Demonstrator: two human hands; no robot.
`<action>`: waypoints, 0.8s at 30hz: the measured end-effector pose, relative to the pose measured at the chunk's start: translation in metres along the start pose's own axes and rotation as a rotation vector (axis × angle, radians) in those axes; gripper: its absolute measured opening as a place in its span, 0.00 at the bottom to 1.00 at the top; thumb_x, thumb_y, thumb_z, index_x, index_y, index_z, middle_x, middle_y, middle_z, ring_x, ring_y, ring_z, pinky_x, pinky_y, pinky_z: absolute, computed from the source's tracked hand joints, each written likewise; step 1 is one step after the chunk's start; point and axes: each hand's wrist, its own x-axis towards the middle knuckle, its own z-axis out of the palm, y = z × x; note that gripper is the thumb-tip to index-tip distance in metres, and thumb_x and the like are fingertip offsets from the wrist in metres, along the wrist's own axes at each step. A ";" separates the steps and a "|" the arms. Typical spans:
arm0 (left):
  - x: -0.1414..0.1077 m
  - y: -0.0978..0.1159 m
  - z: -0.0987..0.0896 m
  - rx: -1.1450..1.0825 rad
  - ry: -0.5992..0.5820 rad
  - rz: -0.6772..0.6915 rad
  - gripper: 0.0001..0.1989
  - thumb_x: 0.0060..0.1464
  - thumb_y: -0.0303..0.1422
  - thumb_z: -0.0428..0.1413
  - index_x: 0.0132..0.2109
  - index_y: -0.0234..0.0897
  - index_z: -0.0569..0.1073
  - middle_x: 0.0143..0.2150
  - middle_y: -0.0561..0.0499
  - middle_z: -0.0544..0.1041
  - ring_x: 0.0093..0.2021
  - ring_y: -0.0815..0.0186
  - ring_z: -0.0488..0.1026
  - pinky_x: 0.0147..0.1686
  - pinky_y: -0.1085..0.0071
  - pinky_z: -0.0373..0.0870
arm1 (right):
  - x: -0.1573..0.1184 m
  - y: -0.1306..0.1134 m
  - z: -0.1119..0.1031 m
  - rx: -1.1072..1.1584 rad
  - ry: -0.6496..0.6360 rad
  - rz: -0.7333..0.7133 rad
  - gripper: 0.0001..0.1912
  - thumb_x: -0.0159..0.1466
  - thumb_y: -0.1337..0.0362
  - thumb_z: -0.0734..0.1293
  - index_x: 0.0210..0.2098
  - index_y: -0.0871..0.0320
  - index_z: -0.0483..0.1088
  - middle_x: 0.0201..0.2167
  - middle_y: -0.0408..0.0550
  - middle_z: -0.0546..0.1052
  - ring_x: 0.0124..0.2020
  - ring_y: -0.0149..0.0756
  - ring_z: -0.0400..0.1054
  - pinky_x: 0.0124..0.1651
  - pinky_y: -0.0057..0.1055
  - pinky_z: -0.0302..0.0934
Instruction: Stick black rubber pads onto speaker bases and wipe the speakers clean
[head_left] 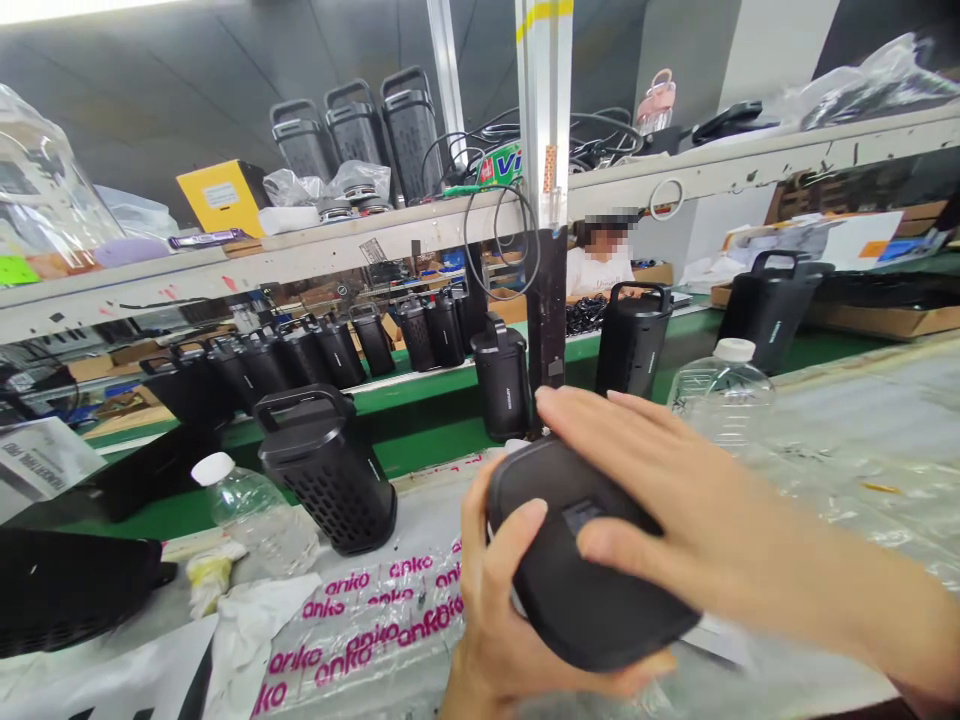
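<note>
Head camera is looking down on two bare hands, which are holding a black unit (600,610) over the plastic-covered counter (877,420), its smooth, rounded end facing the viewer. The left hand (499,620) is gripping the unit from the left and from below, its fingers wrapping around the rim and one digit lying over the near face. The right hand (705,510) is lying across the upper right of the unit, its fingers stretching out straight rather than curling around it, while its thumb is resting beside a small dark rectangle (581,515) on that face. Whether the thumb is pressing or merely touching is not showing.

Good handling is probably depending on the left hand: it should be bearing the weight from beneath and steadying the face, leaving the right thumb free. Any pressure by the rectangle should be going squarely into the face, since sideways rubbing could be scuffing the surface. That smooth shell is probably offering little grip, so the lower fingers should be hooking well under the edge.

To the left, a handled unit (326,470) is standing near a clear bottle (262,520), and wrap printed "anko" (375,615) is lying beside the left hand.
</note>
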 end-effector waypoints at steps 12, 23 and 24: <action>-0.005 -0.046 -0.033 -0.701 0.495 -0.774 0.37 0.44 0.57 0.64 0.58 0.49 0.69 0.53 0.52 0.76 0.48 0.64 0.76 0.47 0.73 0.74 | -0.009 0.025 0.105 0.277 -0.207 0.044 0.63 0.52 0.50 0.77 0.73 0.54 0.35 0.68 0.64 0.54 0.66 0.56 0.53 0.63 0.54 0.58; -0.065 -0.105 -0.056 -0.551 0.153 -1.487 0.41 0.50 0.56 0.60 0.67 0.45 0.62 0.66 0.49 0.67 0.65 0.52 0.66 0.65 0.58 0.64 | -0.023 0.066 0.154 -0.018 -0.043 0.098 0.33 0.66 0.55 0.65 0.68 0.50 0.55 0.67 0.55 0.61 0.67 0.57 0.53 0.60 0.60 0.58; -0.068 -0.104 -0.055 -0.545 0.161 -1.479 0.41 0.50 0.56 0.60 0.67 0.44 0.63 0.66 0.49 0.68 0.66 0.53 0.66 0.65 0.59 0.64 | -0.035 0.073 0.149 0.026 -0.014 0.229 0.29 0.69 0.53 0.61 0.67 0.51 0.57 0.64 0.55 0.65 0.65 0.54 0.58 0.59 0.56 0.61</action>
